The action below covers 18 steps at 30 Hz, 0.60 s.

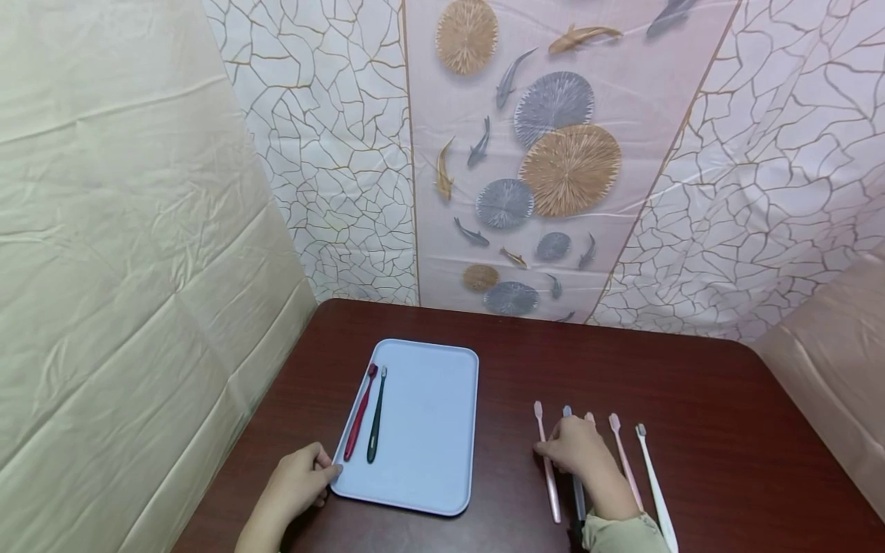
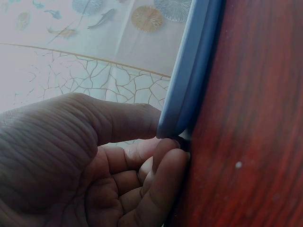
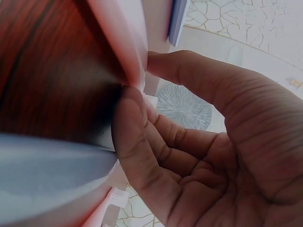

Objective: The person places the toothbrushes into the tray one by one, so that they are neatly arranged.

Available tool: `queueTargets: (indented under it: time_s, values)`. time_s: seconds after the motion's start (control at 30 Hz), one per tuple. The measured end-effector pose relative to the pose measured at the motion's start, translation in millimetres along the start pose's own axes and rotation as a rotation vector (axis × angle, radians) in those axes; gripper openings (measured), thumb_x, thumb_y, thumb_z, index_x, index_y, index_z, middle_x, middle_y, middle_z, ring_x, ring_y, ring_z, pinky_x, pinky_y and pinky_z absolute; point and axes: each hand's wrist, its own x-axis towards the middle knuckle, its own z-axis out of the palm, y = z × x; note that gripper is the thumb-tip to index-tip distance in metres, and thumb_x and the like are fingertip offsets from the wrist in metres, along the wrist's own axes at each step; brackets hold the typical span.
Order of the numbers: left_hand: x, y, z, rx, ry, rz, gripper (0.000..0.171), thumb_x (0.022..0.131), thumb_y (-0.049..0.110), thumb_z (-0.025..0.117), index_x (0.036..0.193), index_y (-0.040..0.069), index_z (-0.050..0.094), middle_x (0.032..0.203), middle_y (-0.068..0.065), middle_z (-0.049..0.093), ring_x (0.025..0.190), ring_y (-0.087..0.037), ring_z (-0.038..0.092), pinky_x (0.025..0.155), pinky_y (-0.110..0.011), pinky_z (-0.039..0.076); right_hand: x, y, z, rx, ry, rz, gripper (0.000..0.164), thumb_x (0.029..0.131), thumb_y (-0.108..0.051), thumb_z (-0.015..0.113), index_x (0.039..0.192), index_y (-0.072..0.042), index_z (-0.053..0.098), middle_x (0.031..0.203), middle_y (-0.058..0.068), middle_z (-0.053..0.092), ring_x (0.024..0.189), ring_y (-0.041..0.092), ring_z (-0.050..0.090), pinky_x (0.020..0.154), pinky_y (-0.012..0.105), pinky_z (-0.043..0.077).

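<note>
My left hand (image 1: 297, 480) pinches the near left corner of a light blue tray (image 1: 429, 422), thumb on the rim and fingertips beneath it, as the left wrist view shows. A red toothbrush (image 1: 358, 418) and a dark green toothbrush (image 1: 376, 422) lie along the tray's left side. To the right, my right hand (image 1: 577, 445) pinches the leftmost pink toothbrush (image 1: 551, 484) between thumb and fingers around its middle. Its handle (image 3: 125, 38) shows close up in the right wrist view. Below that hand lies a blue-grey toothbrush (image 1: 578, 495), partly covered.
Right of that hand are another pink toothbrush (image 1: 625, 461) and a white toothbrush (image 1: 655, 484). One more pink brush head (image 1: 590, 417) peeks out behind the hand. The dark red table (image 1: 505, 476) meets patterned cloth (image 1: 512, 253) at the back and padded walls at both sides.
</note>
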Motion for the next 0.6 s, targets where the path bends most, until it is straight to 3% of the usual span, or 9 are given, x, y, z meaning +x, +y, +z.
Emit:
queueTargets:
  time_s: [0.6]
  values:
    - [0.7,-1.1,0.6,0.009,0.001,0.010,0.020,0.086,0.015,0.074,0.081,0.007,0.057,0.060,-0.002,0.057,0.049,-0.016,0.058,0.046,-0.032,0.051,-0.7,-1.6,1.0,-0.001,0.005,-0.013,0.022,0.080,-0.017,0.078,0.062,-0.009,0.066,0.044,-0.004,0.055,0.042,0.013,0.055,0.049,0.033,0.046]
